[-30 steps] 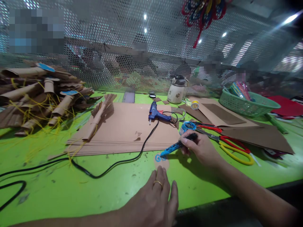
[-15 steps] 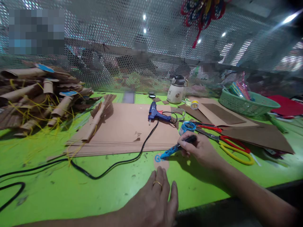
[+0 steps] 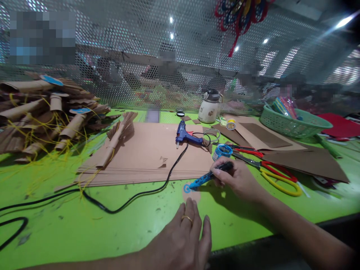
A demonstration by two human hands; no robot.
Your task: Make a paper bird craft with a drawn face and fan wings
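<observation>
My right hand (image 3: pixel 234 178) grips a black-handled brush (image 3: pixel 206 179) whose front half is coated in blue paint. Its tip rests on a small round tan paper disc (image 3: pixel 191 195), beside a blue ring-shaped mark. With fingers stretched out, my left hand (image 3: pixel 187 228) lies on the green table, its fingertips pressing the near edge of the disc. A ring is on one finger. Just beyond my right hand stands an open blue paint pot (image 3: pixel 223 150).
A blue glue gun (image 3: pixel 185 135) lies on stacked brown paper (image 3: pixel 149 146), its black cord (image 3: pixel 123 204) crossing the table. Paper bundles (image 3: pixel 42 116) pile up at left. Scissors (image 3: pixel 277 176), brown sheets and a green basket (image 3: pixel 295 122) are at right; a white bottle (image 3: pixel 209 107) stands behind.
The brush tip has shifted slightly left, towards the blue ring-shaped mark on the disc. My left hand has stayed in place.
</observation>
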